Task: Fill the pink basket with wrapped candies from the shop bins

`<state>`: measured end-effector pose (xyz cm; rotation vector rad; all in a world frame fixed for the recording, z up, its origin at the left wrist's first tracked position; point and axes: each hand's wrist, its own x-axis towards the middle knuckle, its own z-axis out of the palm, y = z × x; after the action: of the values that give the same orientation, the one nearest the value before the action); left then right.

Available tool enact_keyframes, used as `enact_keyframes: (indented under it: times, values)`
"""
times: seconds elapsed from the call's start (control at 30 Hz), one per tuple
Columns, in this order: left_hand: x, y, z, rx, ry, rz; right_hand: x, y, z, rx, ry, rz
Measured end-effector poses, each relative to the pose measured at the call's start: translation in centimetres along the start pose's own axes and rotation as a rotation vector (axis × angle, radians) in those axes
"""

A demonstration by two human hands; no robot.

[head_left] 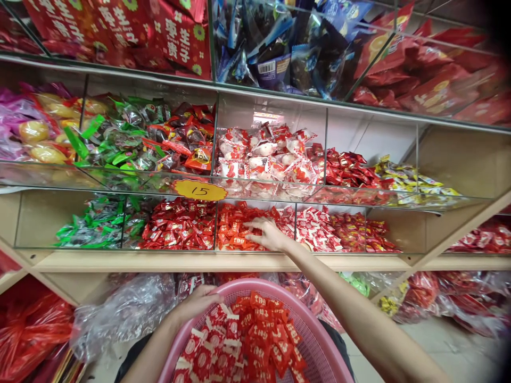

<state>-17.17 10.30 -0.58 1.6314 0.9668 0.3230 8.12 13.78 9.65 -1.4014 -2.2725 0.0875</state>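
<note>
A pink plastic basket (319,308) sits low in front of me. It holds red-and-white wrapped candies (211,340) on its left side and bright orange-red wrapped candies (263,335) in the middle. With my left hand (203,299) I grip the basket's rim at its upper left, fingers closed over the edge. My right hand (266,233) reaches into a glass-fronted bin on the lower shelf, just over loose orange-red candies (233,226) of the same look. Its fingers are spread, and I see nothing held in them.
Glass dividers separate neighbouring bins of dark red candies (178,226) and red-and-white candies (319,226). Above, the glass ledge carries a yellow price tag (200,190) marked 15. Beneath the wooden shelf edge (139,261) lie clear plastic bags (128,308) and a red bag (35,319).
</note>
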Motion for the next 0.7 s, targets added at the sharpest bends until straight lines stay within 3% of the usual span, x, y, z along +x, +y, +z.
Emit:
enact_keyframes:
  times: [0.17, 0.37, 0.53, 0.7]
  values:
    - [0.1, -0.2, 0.0, -0.003, 0.022, 0.002, 0.8, -0.5, -0.8, -0.121, -0.134, -0.02]
    - [-0.1, 0.0, 0.0, 0.005, 0.024, 0.003, 1.1, -0.4, -3.4, 0.003, -0.057, -0.039]
    - [-0.1, 0.2, 0.0, 0.015, 0.024, -0.005, 0.1, 0.8, -5.8, -0.054, -0.116, -0.069]
    - [0.0, 0.2, 0.2, 0.012, 0.009, -0.01, -0.2, 0.8, -5.3, -0.184, -0.179, -0.1]
